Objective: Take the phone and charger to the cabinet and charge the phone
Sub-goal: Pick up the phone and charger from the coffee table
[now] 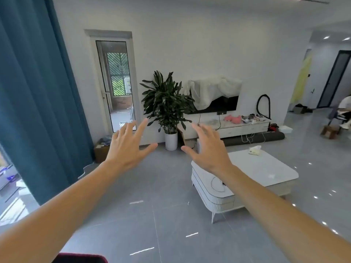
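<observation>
Both my arms reach forward at chest height over a grey tiled floor. My left hand [126,144] is spread open, palm down, holding nothing. My right hand [208,149] is also open with fingers apart and empty. A dark phone-like object with a red edge [81,258] shows at the bottom edge, partly cut off. A white coiled cable [218,184] lies on the near end of the white coffee table [266,168]. The low white TV cabinet [239,128] stands along the far wall, under a partly cloth-covered TV [218,103].
A tall potted plant [169,111] stands left of the cabinet. A blue curtain [38,92] hangs at left, next to a glass door [115,82]. A tissue pack [254,150] lies on the table. A rolled dark mat [254,138] lies before the cabinet. A seated person [344,109] is far right.
</observation>
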`<control>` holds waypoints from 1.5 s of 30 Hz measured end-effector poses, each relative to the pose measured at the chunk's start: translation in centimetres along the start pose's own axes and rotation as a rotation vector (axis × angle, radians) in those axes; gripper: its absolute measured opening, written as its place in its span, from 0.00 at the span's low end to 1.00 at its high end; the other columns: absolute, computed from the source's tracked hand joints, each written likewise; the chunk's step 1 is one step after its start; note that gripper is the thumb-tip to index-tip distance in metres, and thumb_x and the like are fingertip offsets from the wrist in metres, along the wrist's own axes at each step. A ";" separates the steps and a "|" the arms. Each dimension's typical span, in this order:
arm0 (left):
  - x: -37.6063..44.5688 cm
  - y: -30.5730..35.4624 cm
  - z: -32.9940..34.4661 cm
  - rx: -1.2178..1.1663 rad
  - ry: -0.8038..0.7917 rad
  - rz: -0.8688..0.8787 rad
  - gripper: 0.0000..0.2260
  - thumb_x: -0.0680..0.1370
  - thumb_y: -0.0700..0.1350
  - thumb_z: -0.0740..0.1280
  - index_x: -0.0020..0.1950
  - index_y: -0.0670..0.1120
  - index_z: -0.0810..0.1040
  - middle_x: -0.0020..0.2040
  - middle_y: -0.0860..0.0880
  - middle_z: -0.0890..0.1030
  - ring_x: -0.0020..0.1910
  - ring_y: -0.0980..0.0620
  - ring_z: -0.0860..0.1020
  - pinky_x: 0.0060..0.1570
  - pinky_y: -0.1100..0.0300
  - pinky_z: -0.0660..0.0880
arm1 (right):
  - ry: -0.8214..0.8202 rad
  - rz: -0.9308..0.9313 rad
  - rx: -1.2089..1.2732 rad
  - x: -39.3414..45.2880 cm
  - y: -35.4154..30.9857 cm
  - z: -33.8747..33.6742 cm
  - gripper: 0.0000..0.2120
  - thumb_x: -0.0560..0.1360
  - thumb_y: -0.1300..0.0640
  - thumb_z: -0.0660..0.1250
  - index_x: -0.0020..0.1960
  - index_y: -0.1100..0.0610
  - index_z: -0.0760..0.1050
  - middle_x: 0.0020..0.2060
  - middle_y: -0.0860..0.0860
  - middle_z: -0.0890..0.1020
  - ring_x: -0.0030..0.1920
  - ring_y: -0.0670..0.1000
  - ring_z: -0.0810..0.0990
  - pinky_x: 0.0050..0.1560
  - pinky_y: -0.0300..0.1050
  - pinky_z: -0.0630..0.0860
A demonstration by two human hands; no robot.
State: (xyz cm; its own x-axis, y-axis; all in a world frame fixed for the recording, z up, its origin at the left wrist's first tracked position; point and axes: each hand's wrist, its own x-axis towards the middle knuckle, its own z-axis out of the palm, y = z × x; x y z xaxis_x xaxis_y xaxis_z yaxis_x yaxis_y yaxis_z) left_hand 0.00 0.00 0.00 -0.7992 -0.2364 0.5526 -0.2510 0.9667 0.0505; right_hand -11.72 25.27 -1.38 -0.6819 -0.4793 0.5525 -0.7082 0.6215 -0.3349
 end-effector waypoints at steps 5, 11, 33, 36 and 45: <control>1.5 2.4 6.1 -0.006 -0.073 0.037 0.40 0.78 0.74 0.53 0.85 0.56 0.51 0.79 0.40 0.67 0.77 0.38 0.65 0.72 0.38 0.65 | -0.038 0.077 0.017 0.6 4.7 3.3 0.40 0.76 0.31 0.66 0.82 0.45 0.61 0.78 0.51 0.67 0.77 0.58 0.64 0.72 0.62 0.70; 4.0 6.4 16.4 -0.071 -0.172 0.052 0.40 0.78 0.71 0.57 0.85 0.54 0.54 0.78 0.40 0.67 0.76 0.36 0.66 0.71 0.38 0.65 | -0.113 0.154 0.009 0.6 13.6 10.4 0.40 0.76 0.32 0.68 0.81 0.47 0.62 0.77 0.51 0.69 0.74 0.59 0.67 0.67 0.60 0.73; 13.8 24.6 50.5 -0.227 -0.598 0.084 0.39 0.78 0.71 0.57 0.84 0.53 0.56 0.77 0.40 0.68 0.75 0.37 0.67 0.70 0.39 0.66 | -0.371 0.521 -0.014 0.6 45.4 23.8 0.40 0.75 0.34 0.70 0.81 0.50 0.65 0.76 0.55 0.70 0.73 0.63 0.68 0.67 0.60 0.74; 17.0 25.3 55.9 -0.251 -0.617 0.093 0.39 0.77 0.71 0.56 0.84 0.53 0.56 0.77 0.39 0.69 0.75 0.36 0.67 0.70 0.39 0.66 | -0.378 0.530 -0.038 3.1 49.5 27.2 0.39 0.76 0.33 0.69 0.81 0.49 0.65 0.76 0.54 0.70 0.73 0.62 0.69 0.66 0.59 0.75; 28.1 25.5 75.2 -0.295 -0.770 0.078 0.39 0.78 0.71 0.56 0.84 0.54 0.55 0.78 0.41 0.69 0.75 0.38 0.68 0.70 0.39 0.66 | -0.466 0.659 -0.042 13.7 62.8 39.5 0.38 0.77 0.36 0.70 0.81 0.51 0.66 0.76 0.55 0.70 0.72 0.62 0.69 0.66 0.60 0.74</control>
State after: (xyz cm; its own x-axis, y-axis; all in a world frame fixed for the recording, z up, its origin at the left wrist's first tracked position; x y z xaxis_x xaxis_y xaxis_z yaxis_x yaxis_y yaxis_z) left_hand -69.96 10.64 -45.74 -0.9856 -0.0653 -0.1557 -0.1117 0.9437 0.3115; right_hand -72.76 33.24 -45.03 -0.9695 -0.2096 -0.1271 -0.1327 0.8848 -0.4466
